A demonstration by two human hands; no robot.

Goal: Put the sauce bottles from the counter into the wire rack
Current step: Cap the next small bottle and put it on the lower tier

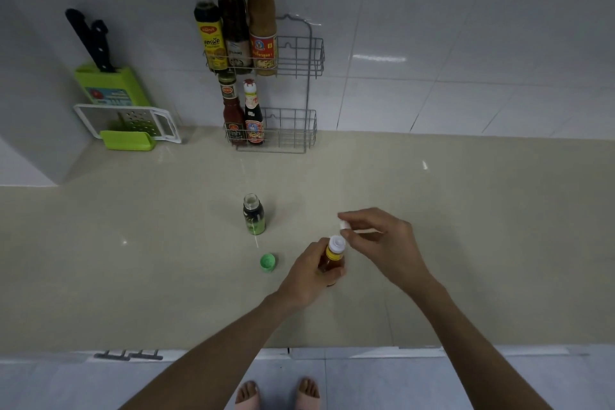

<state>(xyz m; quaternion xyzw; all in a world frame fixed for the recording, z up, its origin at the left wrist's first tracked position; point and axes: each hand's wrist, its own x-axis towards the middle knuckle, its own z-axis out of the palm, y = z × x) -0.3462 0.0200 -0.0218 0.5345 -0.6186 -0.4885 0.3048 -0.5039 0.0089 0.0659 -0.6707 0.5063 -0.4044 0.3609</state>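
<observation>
Left hand (307, 273) grips amber bottle (332, 261), right hand (382, 240) pinches white cap (343, 226) above it; capping likely comes before wire rack (309, 93).

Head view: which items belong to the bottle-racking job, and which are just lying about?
Job: amber bottle in left hand, white cap in right hand, open green-label bottle, green cap, wire rack.
Lying about: knife block, grater.
</observation>
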